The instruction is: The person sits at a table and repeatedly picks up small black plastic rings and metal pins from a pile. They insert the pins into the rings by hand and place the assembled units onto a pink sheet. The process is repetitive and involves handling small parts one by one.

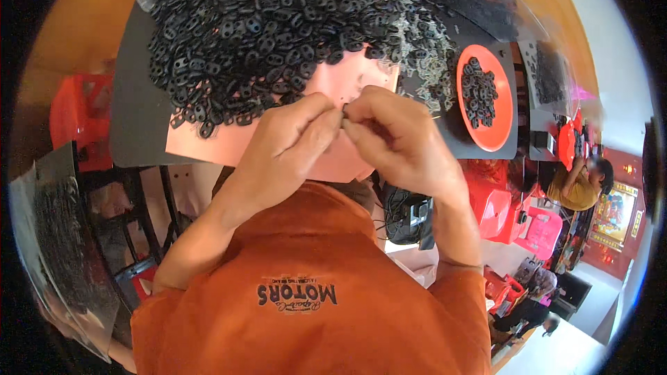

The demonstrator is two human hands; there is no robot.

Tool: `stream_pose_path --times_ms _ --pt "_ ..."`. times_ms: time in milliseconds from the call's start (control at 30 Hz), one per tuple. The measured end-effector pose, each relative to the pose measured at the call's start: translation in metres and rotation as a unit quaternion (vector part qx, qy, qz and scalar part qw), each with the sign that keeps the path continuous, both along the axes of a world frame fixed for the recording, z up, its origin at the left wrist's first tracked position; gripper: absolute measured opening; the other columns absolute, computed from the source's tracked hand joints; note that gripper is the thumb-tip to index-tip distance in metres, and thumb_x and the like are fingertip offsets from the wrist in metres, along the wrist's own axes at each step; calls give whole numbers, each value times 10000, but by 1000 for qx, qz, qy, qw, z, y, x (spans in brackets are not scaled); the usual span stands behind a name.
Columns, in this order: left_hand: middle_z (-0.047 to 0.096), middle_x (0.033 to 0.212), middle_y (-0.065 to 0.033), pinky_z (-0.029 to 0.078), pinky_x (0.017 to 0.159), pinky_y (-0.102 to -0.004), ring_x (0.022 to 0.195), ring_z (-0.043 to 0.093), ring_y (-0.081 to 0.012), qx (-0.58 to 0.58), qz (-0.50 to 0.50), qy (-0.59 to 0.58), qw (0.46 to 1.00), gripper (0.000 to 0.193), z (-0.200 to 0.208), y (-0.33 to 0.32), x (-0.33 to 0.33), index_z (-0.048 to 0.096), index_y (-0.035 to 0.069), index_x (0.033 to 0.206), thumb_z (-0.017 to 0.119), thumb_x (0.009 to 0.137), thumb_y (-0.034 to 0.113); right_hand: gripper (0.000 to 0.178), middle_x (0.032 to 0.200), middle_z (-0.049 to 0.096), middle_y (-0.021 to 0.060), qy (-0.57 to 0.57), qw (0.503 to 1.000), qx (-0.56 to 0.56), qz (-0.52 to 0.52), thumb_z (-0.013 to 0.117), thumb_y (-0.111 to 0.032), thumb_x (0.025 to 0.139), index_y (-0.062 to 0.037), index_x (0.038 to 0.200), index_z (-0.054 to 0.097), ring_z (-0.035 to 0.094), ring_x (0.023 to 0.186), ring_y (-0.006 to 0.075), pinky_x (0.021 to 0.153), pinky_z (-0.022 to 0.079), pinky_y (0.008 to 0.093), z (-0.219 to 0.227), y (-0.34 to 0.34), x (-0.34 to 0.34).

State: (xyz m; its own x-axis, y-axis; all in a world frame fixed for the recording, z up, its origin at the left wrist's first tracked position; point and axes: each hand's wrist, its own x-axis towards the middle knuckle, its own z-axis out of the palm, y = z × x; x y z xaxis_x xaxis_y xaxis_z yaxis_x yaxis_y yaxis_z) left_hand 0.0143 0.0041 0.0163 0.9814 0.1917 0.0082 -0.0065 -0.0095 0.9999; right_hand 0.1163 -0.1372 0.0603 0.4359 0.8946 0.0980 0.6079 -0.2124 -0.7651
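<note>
Together, left hand (281, 142), right hand (410, 135): fingers (325, 125) pinching one dark piece (344, 110); one red plate (492, 137), countless black pieces (243, 35).

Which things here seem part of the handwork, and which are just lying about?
Likely in use:
small dark piece, pinched between left hand and right hand
heap of black two-hole pieces
small clear pieces
pink sheet
orange-red plate

Apparently just lying about:
red plastic seat, left
pink plastic seat, right

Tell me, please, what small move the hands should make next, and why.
Probably steady the pinch before shifting either hand: the left hand and right hand meet at a small dark piece, mostly hidden between them, and a slip could drop it near the heap of black pieces.
</note>
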Motion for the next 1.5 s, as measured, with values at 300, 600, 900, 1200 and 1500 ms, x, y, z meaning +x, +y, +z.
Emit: stream_pose_path --times_ms 300,600,900,1200,1500 --pt "466 613 21 282 460 -195 522 385 -33 -224 2 91 970 198 1 4 -5 526 29 744 460 878 159 222 730 492 77 -210 976 49 4 660 -100 690 -36 844 513 544 594 238 482 441 331 -6 1 -4" --pt "462 608 7 275 463 -207 520 372 -54 -124 6 36 992 208 9 -6 0 536 3 762 425 823 167 157 622 447 95 -125 975 183 -3 602 -122 806 -28 741 494 482 494 277 423 382 359 -33 -2 -7" --pt "437 578 -21 305 470 -231 513 385 -70 93 -38 -40 994 74 11 -7 -3 521 -9 733 464 756 32 227 611 474 139 -34 995 95 8 513 -217 869 -25 748 494 517 569 347 499 403 430 -20 -13 -5" --pt "359 546 -28 274 452 -256 495 335 -86 107 -7 -45 993 86 2 -2 -9 484 -14 692 485 773 15 139 695 491 111 -134 987 83 3 594 -123 801 -25 785 497 512 564 314 479 419 383 -25 -4 -16" --pt "338 528 -41 258 448 -287 479 318 -115 39 -10 -62 997 205 -9 4 -19 358 0 597 483 760 7 104 774 544 131 -151 984 33 -85 542 -55 838 17 912 551 544 641 264 583 440 315 -28 -30 28"
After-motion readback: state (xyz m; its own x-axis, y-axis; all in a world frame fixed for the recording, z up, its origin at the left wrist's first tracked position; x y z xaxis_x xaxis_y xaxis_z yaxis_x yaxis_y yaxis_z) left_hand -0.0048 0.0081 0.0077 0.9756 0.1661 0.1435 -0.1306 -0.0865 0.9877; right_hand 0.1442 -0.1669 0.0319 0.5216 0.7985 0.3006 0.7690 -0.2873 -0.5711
